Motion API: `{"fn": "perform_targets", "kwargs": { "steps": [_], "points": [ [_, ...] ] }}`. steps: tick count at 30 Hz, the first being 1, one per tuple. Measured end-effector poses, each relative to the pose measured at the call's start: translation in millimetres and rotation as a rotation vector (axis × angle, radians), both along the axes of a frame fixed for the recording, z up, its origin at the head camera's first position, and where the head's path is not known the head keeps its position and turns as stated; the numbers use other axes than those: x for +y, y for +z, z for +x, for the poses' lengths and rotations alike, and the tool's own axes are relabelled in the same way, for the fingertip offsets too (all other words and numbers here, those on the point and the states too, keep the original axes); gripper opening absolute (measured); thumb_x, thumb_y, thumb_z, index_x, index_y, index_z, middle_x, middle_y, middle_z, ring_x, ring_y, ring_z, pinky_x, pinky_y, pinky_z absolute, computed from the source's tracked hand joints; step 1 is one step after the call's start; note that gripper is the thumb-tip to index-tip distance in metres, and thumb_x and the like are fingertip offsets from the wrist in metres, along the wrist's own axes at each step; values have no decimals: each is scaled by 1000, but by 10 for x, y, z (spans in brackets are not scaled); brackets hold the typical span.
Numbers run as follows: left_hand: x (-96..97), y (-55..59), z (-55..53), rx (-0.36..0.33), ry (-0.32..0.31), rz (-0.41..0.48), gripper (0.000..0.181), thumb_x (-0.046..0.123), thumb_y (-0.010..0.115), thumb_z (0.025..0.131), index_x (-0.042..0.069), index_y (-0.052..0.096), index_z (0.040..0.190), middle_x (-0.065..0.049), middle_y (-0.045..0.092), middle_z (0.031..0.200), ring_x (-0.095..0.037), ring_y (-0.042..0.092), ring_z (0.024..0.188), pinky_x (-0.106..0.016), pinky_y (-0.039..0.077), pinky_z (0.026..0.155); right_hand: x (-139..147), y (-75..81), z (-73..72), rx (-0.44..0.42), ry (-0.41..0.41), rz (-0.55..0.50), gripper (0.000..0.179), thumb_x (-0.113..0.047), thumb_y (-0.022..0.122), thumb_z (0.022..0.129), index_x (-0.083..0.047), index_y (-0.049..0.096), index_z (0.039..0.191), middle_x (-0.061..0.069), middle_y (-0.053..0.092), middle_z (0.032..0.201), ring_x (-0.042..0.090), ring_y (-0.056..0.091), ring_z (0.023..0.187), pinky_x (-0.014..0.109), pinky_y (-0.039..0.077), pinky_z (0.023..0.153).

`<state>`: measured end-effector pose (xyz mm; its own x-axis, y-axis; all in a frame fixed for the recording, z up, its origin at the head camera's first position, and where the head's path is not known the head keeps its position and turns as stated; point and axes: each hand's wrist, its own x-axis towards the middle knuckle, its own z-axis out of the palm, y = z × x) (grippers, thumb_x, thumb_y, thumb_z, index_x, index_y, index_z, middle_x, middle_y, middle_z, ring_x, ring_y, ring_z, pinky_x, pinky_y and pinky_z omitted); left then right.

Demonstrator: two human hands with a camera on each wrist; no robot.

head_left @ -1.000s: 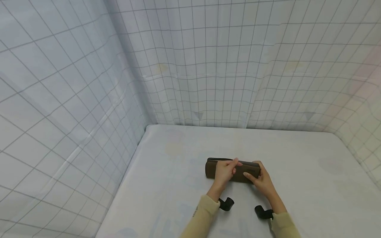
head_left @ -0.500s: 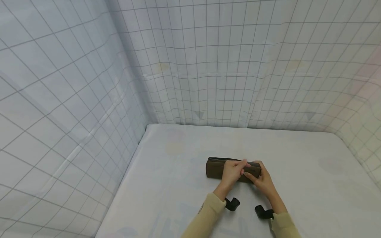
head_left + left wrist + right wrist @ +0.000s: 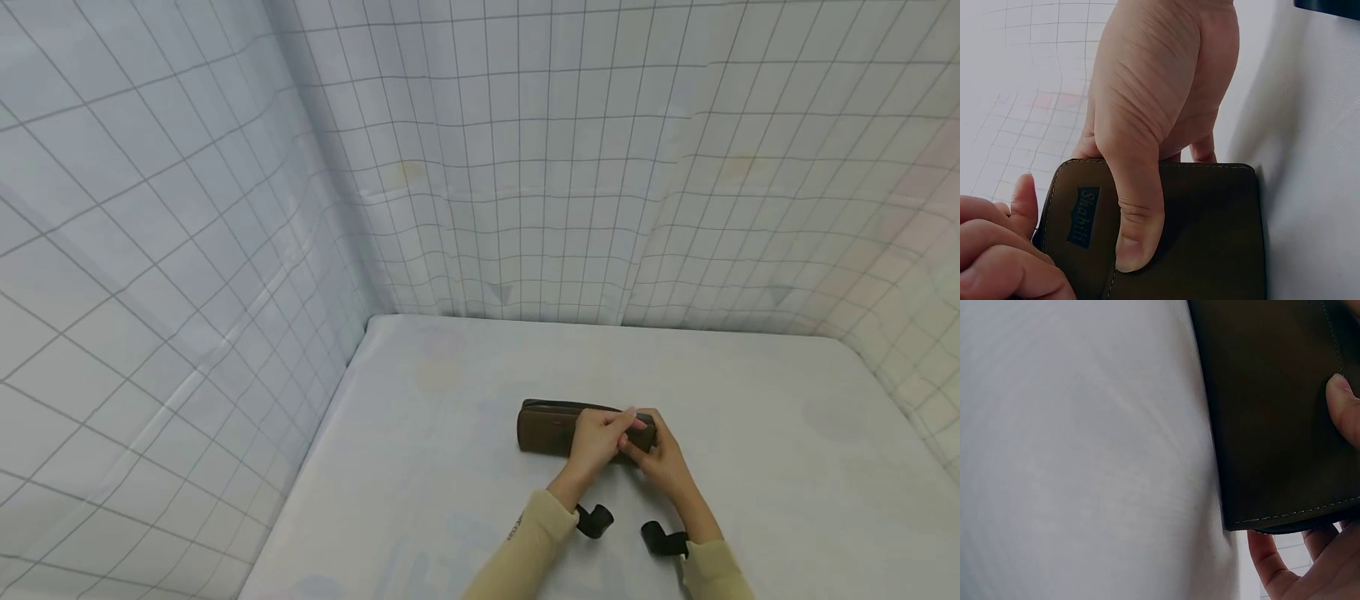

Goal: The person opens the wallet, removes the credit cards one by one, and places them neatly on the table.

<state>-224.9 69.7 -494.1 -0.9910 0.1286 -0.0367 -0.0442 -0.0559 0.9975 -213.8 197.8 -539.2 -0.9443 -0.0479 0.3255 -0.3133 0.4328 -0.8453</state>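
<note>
A dark brown pencil case (image 3: pixel 543 430) stands lengthwise on the white table, its zip running along the top edge. My right hand (image 3: pixel 664 465) grips its right end, the thumb (image 3: pixel 1138 225) flat on the front beside a small "Shabili" label (image 3: pixel 1084 217) and the fingers (image 3: pixel 1266 562) round the end. At the top edge near that end is my left hand (image 3: pixel 597 440), its fingers curled in a pinch at the zip. The zipper pull is hidden within those fingers. In the left wrist view, curled left-hand fingers (image 3: pixel 1013 256) are beside the case's upper edge.
Each wrist carries a black camera mount, the left mount (image 3: pixel 596 521) and right mount (image 3: pixel 663 538) close above the table (image 3: pixel 420 467). White grid-patterned curtains (image 3: pixel 555 208) enclose the table at the back and both sides.
My left hand has slid rightward along the top of the pencil case, from its middle to near the right hand. The right hand keeps its grip and the case stays in place.
</note>
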Motion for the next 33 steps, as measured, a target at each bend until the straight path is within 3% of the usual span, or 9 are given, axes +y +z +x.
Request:
{"fn": "perform_targets", "kwargs": {
  "steps": [8,15,24,33],
  "points": [
    [-27,-22,-4,12,-26,8,32,31,63,87,4,74,74,4,43,46,-5,29,42,-18,23,40,87,-184,-108,5,9,25,41,-12,71,82,-10,49,117,0,56,109,-3,47,96,16,38,82],
    [-96,-57,8,66,-39,-41,33,34,62,88,6,75,76,5,42,46,-5,33,44,-18,28,43,88,-165,-91,-31,13,24,40,-17,70,83,-13,49,117,-2,55,110,-3,48,98,20,41,83],
    [-185,-97,25,163,-41,-196,40,42,57,89,9,75,75,6,43,44,-4,38,47,-16,33,51,79,-160,-104,-17,0,36,39,-10,69,82,-9,50,116,3,58,107,-4,49,95,18,40,81],
    [-227,-186,48,151,-34,-168,37,38,58,90,8,76,78,5,43,45,-4,37,43,-16,30,47,69,-156,-82,-77,14,7,38,-24,69,84,-14,49,115,-1,58,104,0,51,95,26,43,83]
  ]
}}
